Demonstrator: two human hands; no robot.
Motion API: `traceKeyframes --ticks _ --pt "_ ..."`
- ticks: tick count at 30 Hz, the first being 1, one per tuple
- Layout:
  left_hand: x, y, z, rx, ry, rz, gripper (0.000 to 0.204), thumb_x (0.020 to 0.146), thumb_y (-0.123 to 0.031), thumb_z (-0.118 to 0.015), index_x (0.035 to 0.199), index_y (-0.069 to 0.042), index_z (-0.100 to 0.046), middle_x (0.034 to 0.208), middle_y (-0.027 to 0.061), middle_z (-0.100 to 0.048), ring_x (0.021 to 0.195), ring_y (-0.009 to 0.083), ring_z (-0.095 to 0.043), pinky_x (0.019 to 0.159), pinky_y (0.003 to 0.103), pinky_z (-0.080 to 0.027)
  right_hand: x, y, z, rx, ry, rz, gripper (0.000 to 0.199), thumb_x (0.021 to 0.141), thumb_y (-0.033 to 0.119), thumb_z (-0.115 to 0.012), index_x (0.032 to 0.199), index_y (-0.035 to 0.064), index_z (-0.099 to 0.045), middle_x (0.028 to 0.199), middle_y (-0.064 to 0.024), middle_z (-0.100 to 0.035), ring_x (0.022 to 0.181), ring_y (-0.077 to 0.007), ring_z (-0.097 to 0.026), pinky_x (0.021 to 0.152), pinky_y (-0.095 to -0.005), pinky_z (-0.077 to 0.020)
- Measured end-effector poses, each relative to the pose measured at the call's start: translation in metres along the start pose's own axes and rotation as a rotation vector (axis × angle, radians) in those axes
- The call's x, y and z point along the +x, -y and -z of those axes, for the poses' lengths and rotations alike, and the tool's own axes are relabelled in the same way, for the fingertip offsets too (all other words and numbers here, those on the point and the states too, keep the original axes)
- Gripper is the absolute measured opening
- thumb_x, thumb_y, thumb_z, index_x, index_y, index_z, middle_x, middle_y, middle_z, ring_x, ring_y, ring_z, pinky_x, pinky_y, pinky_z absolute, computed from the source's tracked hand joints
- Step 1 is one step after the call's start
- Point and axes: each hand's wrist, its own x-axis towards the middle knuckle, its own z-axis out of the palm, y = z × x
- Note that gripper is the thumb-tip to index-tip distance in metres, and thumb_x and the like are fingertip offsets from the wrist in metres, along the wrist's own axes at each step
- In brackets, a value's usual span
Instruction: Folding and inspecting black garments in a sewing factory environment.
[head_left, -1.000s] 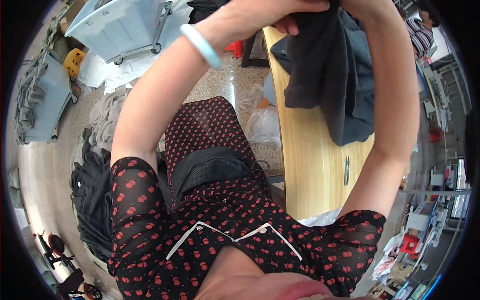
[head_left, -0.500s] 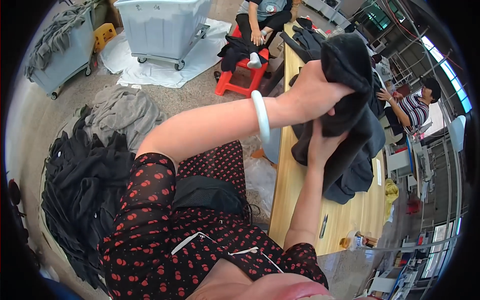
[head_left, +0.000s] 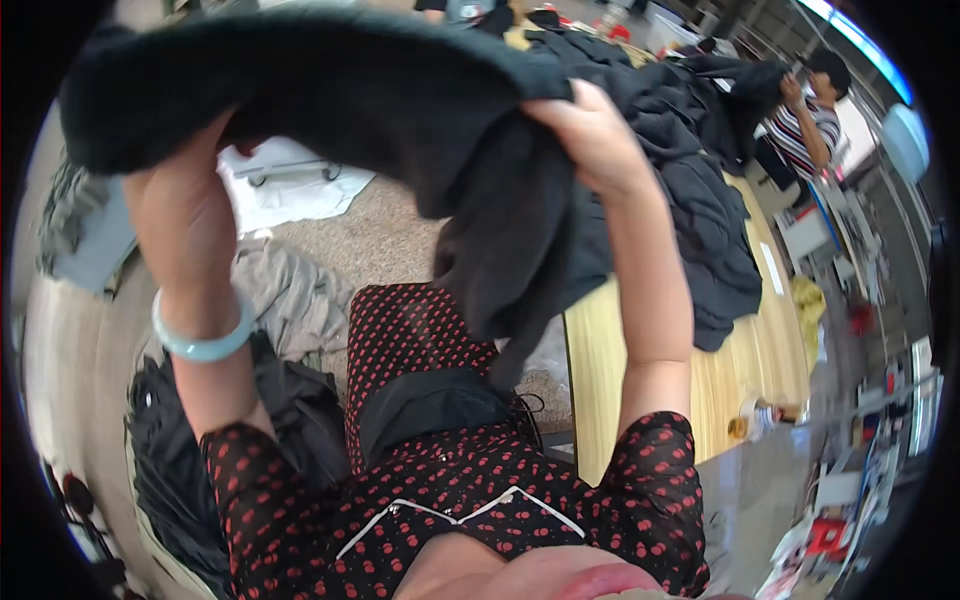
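A black garment (head_left: 360,100) of soft, thick cloth is stretched in the air between my two hands, one end hanging down in front of me. My left hand (head_left: 185,210), with a pale bangle on its wrist, grips the left part from below; the cloth partly hides its fingers. My right hand (head_left: 600,140) pinches the other side, thumb on top, fingers mostly behind the cloth. Past the right hand, a heap of dark garments (head_left: 700,210) lies on the wooden table (head_left: 600,370). I cannot make out the held garment's exact kind.
Dark clothes (head_left: 300,400) and a grey cloth pile (head_left: 290,300) lie on the floor at my left. A grey bin (head_left: 95,235) stands farther left. A small bottle (head_left: 745,425) sits near the table's near edge. Another person (head_left: 805,125) handles dark cloth at far right.
The black garment has gone from a bunch above the table to being spread out to the left. My left hand has swung far left; my right hand has risen and shifted slightly left.
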Motion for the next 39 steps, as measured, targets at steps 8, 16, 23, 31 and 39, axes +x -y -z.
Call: traceKeyframes --ticks 8,16,23,31,39 --pt "-0.011 0.028 0.006 0.329 0.070 0.243 0.025 0.072 0.005 -0.062 0.098 0.004 -0.059 0.092 0.0059 -0.063 0.083 0.0121 -0.058 0.078 0.025 -0.045 0.018 -0.021 0.005 -0.132 -0.050 -0.016 0.021 0.080 0.012 -0.061 0.097 0.0004 -0.058 0.090 -0.0018 -0.060 0.081 -0.0078 -0.055 0.075 -0.0216 -0.0441" --pt "-0.044 0.054 -0.013 0.263 0.854 0.846 0.077 0.068 -0.022 -0.071 0.129 -0.003 -0.028 0.103 0.0141 -0.051 0.101 0.0181 -0.050 0.087 0.030 -0.039 0.026 -0.026 -0.005 -0.362 -0.002 0.155 0.014 0.078 0.010 -0.057 0.087 -0.0003 -0.060 0.080 0.0005 -0.060 0.077 -0.0060 -0.054 0.072 -0.0210 -0.0433" --pt "-0.082 0.103 -0.053 0.424 0.480 0.543 0.052 0.078 -0.020 -0.061 0.121 0.002 -0.041 0.107 0.0220 -0.055 0.101 0.0272 -0.055 0.086 0.033 -0.042 0.013 -0.034 -0.047 -0.680 0.013 0.296 0.024 0.070 0.015 -0.062 0.089 0.0025 -0.057 0.075 -0.0129 -0.060 0.072 -0.0267 -0.059 0.067 -0.0312 -0.0463" --pt "-0.056 0.148 0.033 0.755 0.768 0.246 0.018 0.079 -0.014 -0.057 0.090 0.000 -0.062 0.074 0.0178 -0.062 0.068 0.0296 -0.059 0.063 0.037 -0.045 0.024 -0.061 -0.030 -0.759 -0.133 0.446 0.017 0.071 0.013 -0.061 0.084 0.0023 -0.061 0.081 -0.0128 -0.060 0.081 -0.0246 -0.058 0.072 -0.0317 -0.0453" --pt "0.074 0.134 -0.035 1.164 0.441 0.011 0.026 0.069 -0.016 -0.048 0.079 0.003 -0.062 0.079 0.0270 -0.059 0.079 0.0395 -0.058 0.075 0.041 -0.046 0.085 -0.068 -0.006 -1.273 -0.300 0.201 0.024 0.073 0.018 -0.049 0.076 -0.0019 -0.061 0.076 -0.0239 -0.059 0.077 -0.0367 -0.059 0.071 -0.0423 -0.0473"
